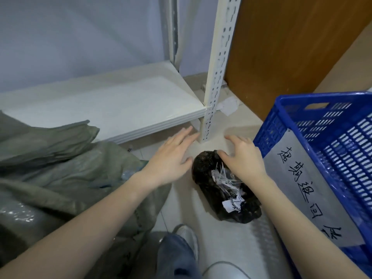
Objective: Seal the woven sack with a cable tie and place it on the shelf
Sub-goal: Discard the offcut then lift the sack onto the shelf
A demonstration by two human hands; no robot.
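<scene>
A grey-green woven sack [52, 164] lies slumped on the floor at the left, its mouth loose and unsealed. A black plastic bag [207, 168] on the floor in the middle holds white cable ties [225, 180] and paper scraps. My right hand [243, 158] hovers over the bag's upper right edge, fingers relaxed, thumb touching the plastic, holding nothing. My left hand [171, 158] is spread flat just left of the bag, above the sack's edge. The low white shelf [104, 105] stands behind the sack.
A perforated white shelf post [215, 77] stands just beyond my hands. A blue plastic crate [326, 141] with a handwritten paper label sits at the right. A brown wooden panel [291, 47] rises behind it. My shoe and jeans leg [181, 248] are at the bottom.
</scene>
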